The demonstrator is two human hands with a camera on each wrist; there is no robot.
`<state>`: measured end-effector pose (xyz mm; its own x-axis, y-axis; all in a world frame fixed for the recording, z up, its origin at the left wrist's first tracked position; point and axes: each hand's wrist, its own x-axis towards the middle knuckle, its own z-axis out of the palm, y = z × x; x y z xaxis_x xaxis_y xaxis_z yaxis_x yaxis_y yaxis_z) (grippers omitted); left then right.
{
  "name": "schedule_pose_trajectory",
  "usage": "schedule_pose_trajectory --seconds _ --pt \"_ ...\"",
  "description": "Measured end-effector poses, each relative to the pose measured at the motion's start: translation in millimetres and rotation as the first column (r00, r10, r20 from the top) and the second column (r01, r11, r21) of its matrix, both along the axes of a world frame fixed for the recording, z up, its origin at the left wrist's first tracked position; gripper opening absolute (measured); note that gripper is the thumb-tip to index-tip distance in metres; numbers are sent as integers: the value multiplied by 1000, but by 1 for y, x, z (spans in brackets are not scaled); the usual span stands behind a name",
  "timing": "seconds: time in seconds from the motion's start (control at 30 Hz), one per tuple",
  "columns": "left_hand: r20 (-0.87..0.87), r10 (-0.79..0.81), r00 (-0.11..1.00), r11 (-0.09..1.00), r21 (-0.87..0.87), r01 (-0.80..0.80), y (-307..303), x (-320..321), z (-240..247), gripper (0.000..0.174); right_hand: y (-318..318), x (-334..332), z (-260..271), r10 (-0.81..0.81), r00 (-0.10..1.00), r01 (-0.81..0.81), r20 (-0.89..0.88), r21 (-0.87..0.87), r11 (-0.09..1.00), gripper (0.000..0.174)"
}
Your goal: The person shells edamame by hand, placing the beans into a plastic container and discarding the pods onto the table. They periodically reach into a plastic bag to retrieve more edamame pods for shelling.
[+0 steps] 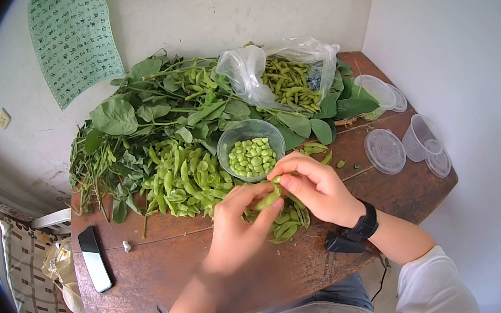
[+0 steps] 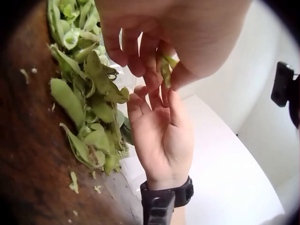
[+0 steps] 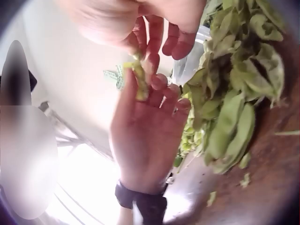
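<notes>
My left hand point(image 1: 241, 222) and right hand point(image 1: 319, 190) meet over the table, just in front of a clear plastic bowl point(image 1: 223, 154). Between them is a green soybean pod point(image 3: 141, 80). The left thumb and fingers pinch its body, while the right thumb and forefinger pinch its tip. Shelled green beans point(image 1: 252, 157) lie in the bowl. Below the hands sits a small heap of flattened, split pods point(image 2: 96, 105), partly hidden by the fingers in the head view. Full pods point(image 1: 180, 178) are piled left of the bowl.
Leafy bean stalks point(image 1: 148, 100) spread along the wall, beside a clear plastic bag point(image 1: 246, 71) of pods. Plastic lids point(image 1: 384, 151) and a clear cup point(image 1: 417, 136) stand at right. A phone point(image 1: 94, 259) lies at left, and a black device point(image 1: 343, 243) near the right wrist.
</notes>
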<state>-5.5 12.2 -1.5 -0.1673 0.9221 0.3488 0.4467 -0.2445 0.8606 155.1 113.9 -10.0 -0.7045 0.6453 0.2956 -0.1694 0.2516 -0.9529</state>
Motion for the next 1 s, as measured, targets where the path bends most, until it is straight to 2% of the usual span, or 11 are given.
schedule_pose_trajectory --seconds 0.03,0.07,0.13,0.23,0.33,0.47,0.53,0.63,0.77,0.9,1.0 --pt "63 -13 998 998 -52 17 -1 0 -1 24 0 -1 -1 -56 998 61 -26 244 968 18" --pt "61 -13 998 999 -50 16 -1 1 -1 24 -2 0 3 -60 998 51 21 319 946 19" --pt "399 -27 917 990 -113 78 0 4 -1 28 -2 0 4 -69 997 58 17 361 931 18" --pt "444 -26 896 987 -132 94 0 4 0 27 -6 0 6 -100 995 89 11 363 927 16" --pt "431 2 902 970 -219 102 -3 4 0 24 -7 0 5 -109 994 108 -15 342 933 17" --pt "447 -24 894 976 -182 117 -1 8 -1 24 -10 3 8 -131 991 136 -37 308 942 16" --pt "332 -21 943 984 -158 78 -1 6 -3 23 -11 3 6 -142 988 151 -53 293 944 15" --pt "318 -9 948 983 -170 67 -1 5 -1 22 -13 1 2 -148 987 159 -60 249 955 14" --pt "366 4 931 979 -191 71 -2 7 0 18 -14 3 2 -158 984 175 -82 286 942 14" --pt "337 19 941 978 -204 53 -4 5 -2 15 -14 4 7 -143 988 151 -51 368 917 14" --pt "277 24 960 987 -162 22 -4 4 -6 18 -11 3 6 -111 993 117 -37 358 926 16"
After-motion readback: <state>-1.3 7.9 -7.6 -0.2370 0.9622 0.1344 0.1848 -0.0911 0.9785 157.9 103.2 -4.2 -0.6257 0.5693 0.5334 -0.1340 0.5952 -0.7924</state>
